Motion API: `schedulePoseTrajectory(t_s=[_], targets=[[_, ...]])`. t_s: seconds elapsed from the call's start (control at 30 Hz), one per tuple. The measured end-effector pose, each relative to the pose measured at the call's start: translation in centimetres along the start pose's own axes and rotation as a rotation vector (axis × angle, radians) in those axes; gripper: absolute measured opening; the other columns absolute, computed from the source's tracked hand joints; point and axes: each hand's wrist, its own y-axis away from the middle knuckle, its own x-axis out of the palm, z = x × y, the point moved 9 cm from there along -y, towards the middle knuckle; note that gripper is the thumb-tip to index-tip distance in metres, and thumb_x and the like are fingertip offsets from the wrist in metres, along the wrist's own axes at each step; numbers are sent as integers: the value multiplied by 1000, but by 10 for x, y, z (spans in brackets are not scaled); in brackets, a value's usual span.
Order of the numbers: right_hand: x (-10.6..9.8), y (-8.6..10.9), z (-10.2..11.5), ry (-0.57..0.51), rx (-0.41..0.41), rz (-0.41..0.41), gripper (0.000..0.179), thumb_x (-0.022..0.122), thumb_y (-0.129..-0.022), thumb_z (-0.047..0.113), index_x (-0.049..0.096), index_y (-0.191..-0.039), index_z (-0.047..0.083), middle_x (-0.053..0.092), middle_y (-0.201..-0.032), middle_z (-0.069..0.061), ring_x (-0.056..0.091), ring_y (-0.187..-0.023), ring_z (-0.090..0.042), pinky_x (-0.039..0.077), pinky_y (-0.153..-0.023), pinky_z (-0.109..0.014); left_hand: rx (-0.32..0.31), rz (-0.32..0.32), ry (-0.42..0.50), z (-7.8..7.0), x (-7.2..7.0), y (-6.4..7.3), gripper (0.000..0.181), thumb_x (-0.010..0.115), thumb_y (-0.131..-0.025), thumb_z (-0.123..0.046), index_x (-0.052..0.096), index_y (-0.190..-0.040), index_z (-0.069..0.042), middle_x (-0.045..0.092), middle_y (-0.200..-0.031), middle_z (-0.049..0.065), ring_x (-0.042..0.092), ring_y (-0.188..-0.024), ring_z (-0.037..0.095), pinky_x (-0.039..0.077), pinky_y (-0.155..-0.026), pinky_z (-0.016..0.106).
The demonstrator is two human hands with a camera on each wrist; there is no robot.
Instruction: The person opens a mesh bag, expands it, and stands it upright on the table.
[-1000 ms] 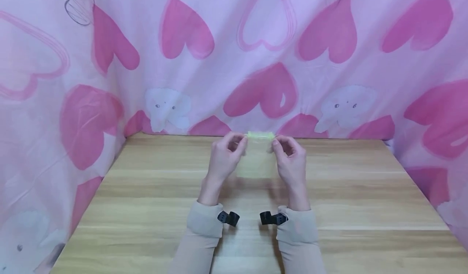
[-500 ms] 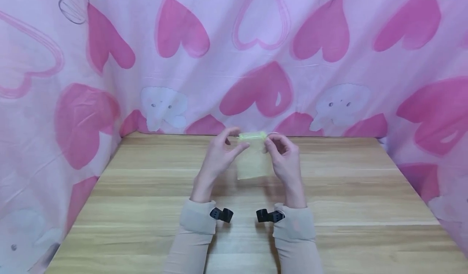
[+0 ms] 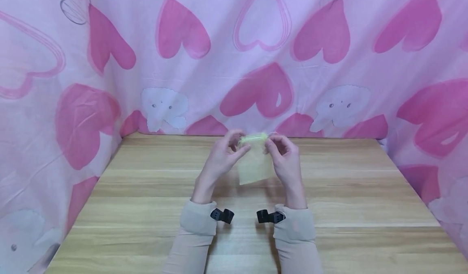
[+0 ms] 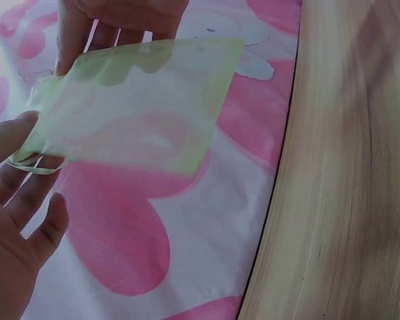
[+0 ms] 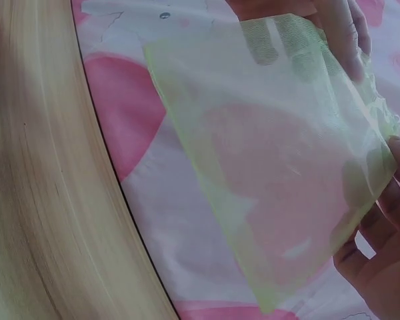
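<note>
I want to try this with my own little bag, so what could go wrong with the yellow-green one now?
The see-through bag might slip, since the left hand and right hand hold it only near its top, above the table. The thin string loop is right by the left hand's fingers, so it could snag. The bag might also twist: its bottom edge hangs slanted in the head view.
</note>
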Motion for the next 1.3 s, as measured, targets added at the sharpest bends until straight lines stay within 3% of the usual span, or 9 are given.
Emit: schedulePoseTrajectory(t_s=[0.17, 0.27, 0.43, 0.63, 0.77, 0.87, 1.03, 1.17, 1.3], targets=[[-2, 0, 0, 49, 19, -13, 14, 63, -92, -4, 61, -102, -14, 60, -86, -28, 59, -77, -19, 47, -69, -25, -39, 57, -38, 1, 4, 1, 14, 72, -90, -12, 62, -100, -9, 60, -78, -2, 55, -67, 12, 46, -57, 28], [-1, 0, 6, 155, -21, 15, 31, 68, -89, -2, 58, -116, -11, 58, -107, -26, 56, -98, -20, 44, -85, -37, -54, 89, -56, 2, 6, 2, 11, 70, -91, -12, 61, -97, -10, 57, -74, -2, 54, -64, 12, 43, -53, 26], [6, 3, 18, 278, -108, 159, 64, 77, -80, -3, 48, -136, -5, 40, -139, -23, 38, -128, -30, 28, -104, -57, -73, 154, -99, 3, 9, 3, 10, 69, -92, -14, 67, -102, -11, 60, -77, -5, 56, -67, 12, 47, -58, 27], [16, 8, 12, 273, -1, 320, 50, 79, -81, 4, 58, -127, 1, 42, -144, -14, 30, -138, -29, 19, -109, -61, -153, 264, -54, 6, 17, 7, 10, 67, -95, -21, 66, -104, -18, 62, -83, -7, 57, -74, 11, 50, -67, 31], [18, 9, -13, 225, 77, 385, 41, 78, -83, 7, 59, -120, 3, 46, -142, -10, 33, -136, -26, 19, -110, -60, -206, 322, 5, 8, 22, 10, 8, 65, -96, -23, 61, -102, -21, 62, -87, -6, 58, -77, 11, 50, -72, 33], [17, 10, -30, 163, 107, 431, 38, 77, -85, 9, 57, -117, 5, 53, -133, -9, 44, -127, -25, 29, -106, -55, -247, 332, 50, 10, 24, 11, 10, 66, -95, -25, 60, -99, -19, 59, -86, -2, 56, -75, 13, 48, -68, 32], [24, 14, -31, 61, 117, 529, 30, 74, -87, 7, 55, -110, 4, 58, -113, -11, 57, -101, -26, 48, -85, -40, -302, 324, 104, 13, 23, 12, 20, 70, -92, -31, 56, -95, -18, 55, -80, 2, 50, -70, 16, 44, -63, 31], [28, 18, -34, 58, 138, 575, 23, 71, -88, 8, 54, -103, 5, 56, -96, -10, 53, -84, -23, 48, -70, -31, -310, 312, 125, 13, 24, 12, 27, 73, -89, -36, 55, -87, -16, 51, -75, 1, 46, -68, 15, 41, -62, 30], [29, 21, -35, 79, 140, 600, 16, 70, -90, 10, 56, -95, 6, 59, -93, -8, 54, -86, -22, 47, -73, -32, -297, 308, 126, 13, 25, 12, 29, 74, -88, -34, 54, -80, -15, 47, -71, 0, 42, -65, 14, 38, -61, 28]])
